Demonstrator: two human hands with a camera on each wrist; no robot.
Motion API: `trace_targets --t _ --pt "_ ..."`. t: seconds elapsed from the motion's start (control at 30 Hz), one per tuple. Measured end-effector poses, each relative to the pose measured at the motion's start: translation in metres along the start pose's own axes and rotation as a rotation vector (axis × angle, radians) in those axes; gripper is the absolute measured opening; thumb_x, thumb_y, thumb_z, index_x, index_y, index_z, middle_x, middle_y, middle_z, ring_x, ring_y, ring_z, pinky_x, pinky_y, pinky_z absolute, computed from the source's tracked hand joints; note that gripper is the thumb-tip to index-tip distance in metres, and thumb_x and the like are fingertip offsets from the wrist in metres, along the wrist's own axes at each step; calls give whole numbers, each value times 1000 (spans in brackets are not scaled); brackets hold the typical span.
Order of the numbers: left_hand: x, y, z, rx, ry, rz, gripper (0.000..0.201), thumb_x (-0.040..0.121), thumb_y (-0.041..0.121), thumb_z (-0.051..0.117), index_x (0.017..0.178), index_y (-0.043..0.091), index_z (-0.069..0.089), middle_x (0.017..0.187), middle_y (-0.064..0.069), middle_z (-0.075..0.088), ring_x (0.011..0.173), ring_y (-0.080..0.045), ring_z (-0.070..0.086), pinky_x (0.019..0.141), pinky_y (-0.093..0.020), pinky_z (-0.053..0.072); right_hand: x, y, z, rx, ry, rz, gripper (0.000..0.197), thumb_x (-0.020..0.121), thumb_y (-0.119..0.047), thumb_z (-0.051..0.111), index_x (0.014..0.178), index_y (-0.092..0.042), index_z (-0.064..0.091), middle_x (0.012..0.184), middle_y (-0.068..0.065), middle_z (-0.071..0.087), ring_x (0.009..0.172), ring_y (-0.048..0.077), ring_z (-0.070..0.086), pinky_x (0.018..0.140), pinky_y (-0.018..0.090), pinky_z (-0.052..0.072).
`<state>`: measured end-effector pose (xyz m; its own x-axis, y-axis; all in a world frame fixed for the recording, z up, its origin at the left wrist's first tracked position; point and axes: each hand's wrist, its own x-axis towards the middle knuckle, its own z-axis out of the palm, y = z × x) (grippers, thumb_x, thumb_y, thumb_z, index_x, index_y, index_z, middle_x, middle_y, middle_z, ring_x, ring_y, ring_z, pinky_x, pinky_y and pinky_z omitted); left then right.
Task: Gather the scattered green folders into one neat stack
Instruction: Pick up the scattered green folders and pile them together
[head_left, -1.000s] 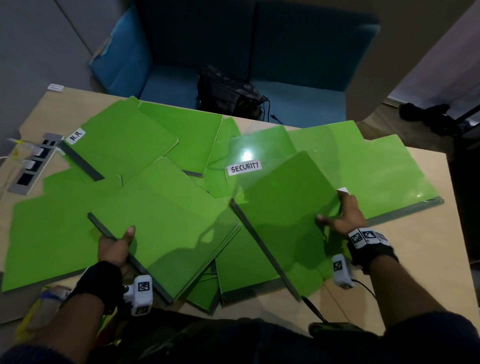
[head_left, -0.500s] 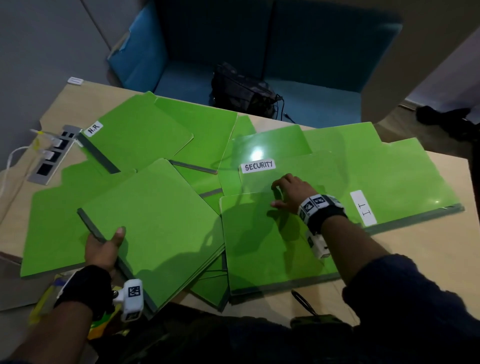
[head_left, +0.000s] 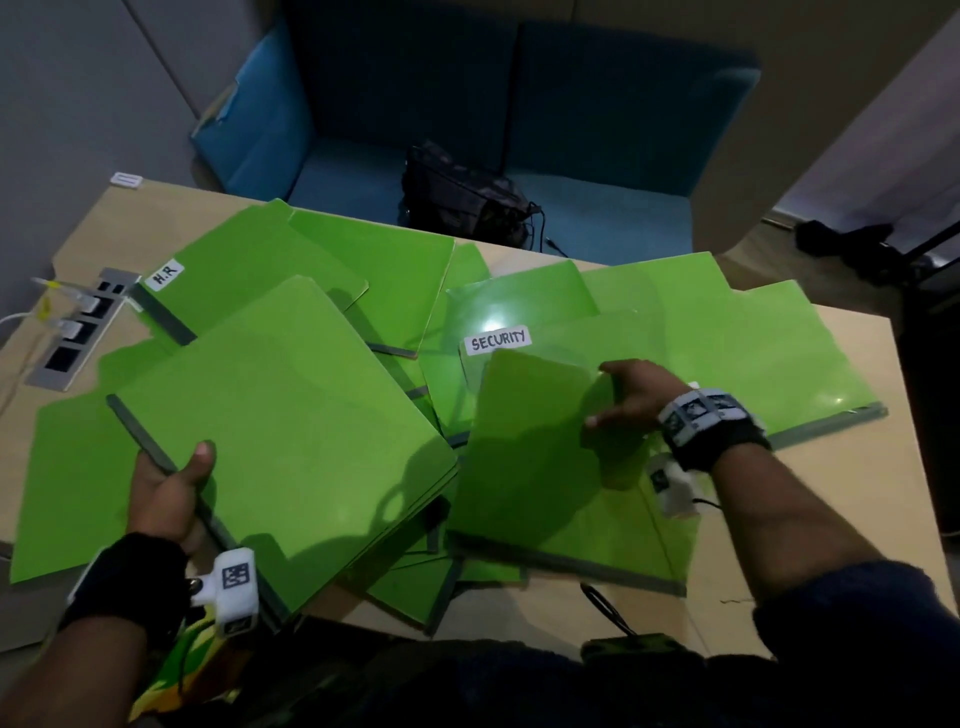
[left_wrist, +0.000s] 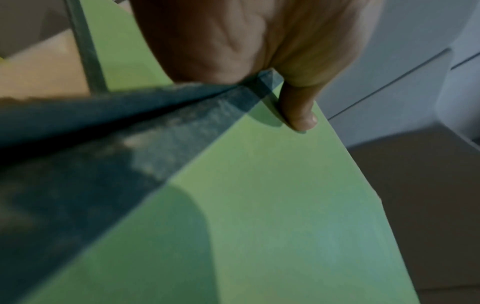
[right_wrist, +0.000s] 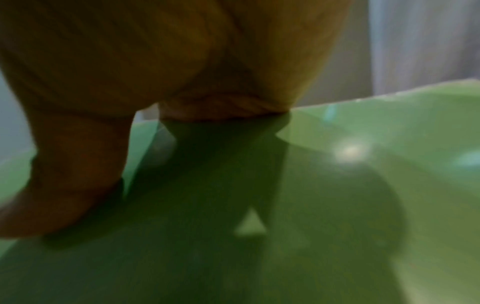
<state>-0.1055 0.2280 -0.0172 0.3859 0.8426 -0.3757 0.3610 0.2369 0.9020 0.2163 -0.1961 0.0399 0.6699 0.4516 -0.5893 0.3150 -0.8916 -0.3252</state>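
Several green folders lie scattered over the wooden table. My left hand grips the grey spine of a lifted bundle of folders, thumb on top of its cover. My right hand pinches the far right edge of another green folder and tilts it up off the pile; in the right wrist view the thumb presses on that folder. Behind it lies a folder labelled SECURITY. A folder marked H.R lies at the far left.
A power socket strip with plugged-in cables is set in the table at the left edge. A dark bag sits on the blue sofa beyond the table. A black cord lies at the near edge.
My right hand moved right from the middle of the folder to its right edge and raised that edge. The left hand lifted its bundle slightly higher and toward the centre.
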Motion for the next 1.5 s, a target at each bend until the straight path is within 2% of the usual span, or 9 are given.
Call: trace_targets --t 0.13,0.23,0.37,0.5,0.63,0.77,0.87,1.1,1.5 --pt "10 29 6 -58 -14 22 23 90 15 65 89 33 52 77 3 49 76 -21 46 80 -45 37 -36 59 -52 426 210 93 52 60 -50 86 100 -23 67 78 -20 74 68 -10 67 81 28 54" --pt "-1 46 36 -100 -116 73 22 87 16 69 89 28 50 79 1 47 89 -25 43 78 -41 39 -50 65 -67 625 439 156 14 83 -29 76 90 -22 66 85 3 72 51 -12 60 53 10 48" --pt "-22 49 104 -80 -278 93 50 90 6 64 136 8 45 131 -11 58 120 -33 54 104 -51 40 -22 33 -41 788 513 167 88 58 -65 82 122 -9 59 105 9 72 86 20 70 76 33 58" --pt "-47 51 163 -73 -401 -3 62 86 18 68 141 16 39 140 -11 52 130 -35 46 108 -58 35 0 -11 0 911 449 199 73 80 -28 80 140 -15 40 112 7 64 82 14 62 59 18 50" --pt "-64 54 197 -95 -431 -45 37 97 7 52 131 20 45 134 -7 56 127 -29 49 110 -50 33 15 -37 28 822 382 228 80 81 -41 76 146 -23 34 144 12 50 125 35 52 98 47 48" --pt "-67 54 205 -106 -375 -107 32 103 36 37 124 15 48 103 -2 56 112 -22 45 98 -40 38 22 -46 39 759 328 234 81 81 -47 74 148 -26 33 146 14 48 128 36 51 99 45 46" --pt "-66 53 206 -103 -428 -203 68 95 64 25 147 20 35 140 -6 48 131 -24 38 111 -45 29 27 -51 43 744 332 215 81 83 -46 73 150 -27 32 151 13 43 133 36 46 101 44 44" --pt "-40 39 174 108 -264 -53 72 86 18 71 145 18 31 126 -16 50 124 -36 44 108 -53 36 58 -33 24 189 291 -27 47 96 -32 58 142 -24 51 134 14 55 123 32 52 103 40 43" --pt "-24 10 146 85 -149 -158 68 86 18 70 144 20 35 127 -7 52 122 -31 45 99 -41 34 125 -6 0 -353 37 -48 119 61 -65 78 155 -25 17 155 9 32 142 32 33 120 54 11"
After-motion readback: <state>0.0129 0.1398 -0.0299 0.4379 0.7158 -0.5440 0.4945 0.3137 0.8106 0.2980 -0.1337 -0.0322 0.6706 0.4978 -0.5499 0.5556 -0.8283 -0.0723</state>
